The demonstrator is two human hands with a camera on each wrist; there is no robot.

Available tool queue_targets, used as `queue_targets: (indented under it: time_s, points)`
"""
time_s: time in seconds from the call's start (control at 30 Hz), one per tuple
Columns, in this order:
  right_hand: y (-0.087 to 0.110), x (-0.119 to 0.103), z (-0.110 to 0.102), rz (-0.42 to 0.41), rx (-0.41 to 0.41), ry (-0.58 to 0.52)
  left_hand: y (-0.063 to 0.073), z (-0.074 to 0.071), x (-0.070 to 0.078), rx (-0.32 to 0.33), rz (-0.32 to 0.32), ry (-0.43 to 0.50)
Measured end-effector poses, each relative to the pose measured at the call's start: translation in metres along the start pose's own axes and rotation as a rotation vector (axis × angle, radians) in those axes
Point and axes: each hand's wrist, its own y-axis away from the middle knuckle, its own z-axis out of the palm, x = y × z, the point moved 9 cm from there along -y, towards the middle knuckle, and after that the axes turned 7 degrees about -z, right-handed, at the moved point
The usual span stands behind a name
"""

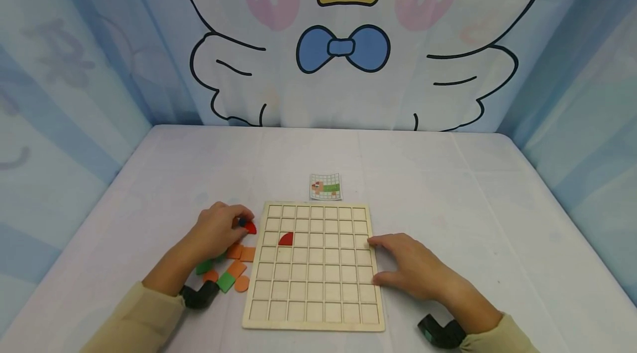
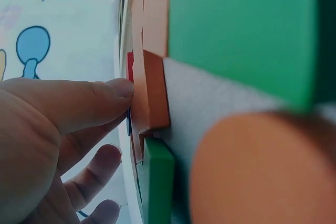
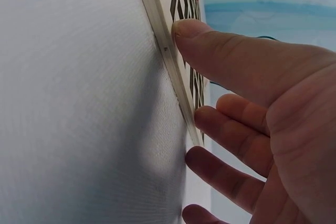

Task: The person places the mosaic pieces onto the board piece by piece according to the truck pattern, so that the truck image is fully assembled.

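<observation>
The right hand (image 1: 413,269), spread wide and gripping nothing, touches the pale wooden gridded board's (image 1: 314,326) right edge, seemingly steadying it. Past flat orange and green tiles (image 1: 226,282), probably grouped for reach, the left hand (image 1: 217,227) narrowly pinches a red quarter-circle tile (image 1: 251,228) left of the board; beyond lies a small printed grid card (image 1: 325,187), presumably for easy viewing.

Soft, even head-view light, dimmer wrist views

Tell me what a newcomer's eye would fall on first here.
Probably the large white cartoon figure with a blue bow tie, across the top of the head view. Next, perhaps, the pale wooden grid board below, with one red quarter-circle piece toward its upper left. Then flat orange and green pieces clustered left of the board.
</observation>
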Motion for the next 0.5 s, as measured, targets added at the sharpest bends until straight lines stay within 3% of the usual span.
queue_targets:
  time_s: [0.17, 0.5]
  points:
    - [0.0003, 0.0003, 0.0008, 0.001, -0.004, 0.005, 0.0015, -0.0008, 0.0018, 0.006, 0.017, 0.000]
    - [0.0000, -0.0002, 0.0006, -0.015, 0.001, 0.009, 0.0018, 0.0035, -0.0005, -0.060, -0.037, 0.022]
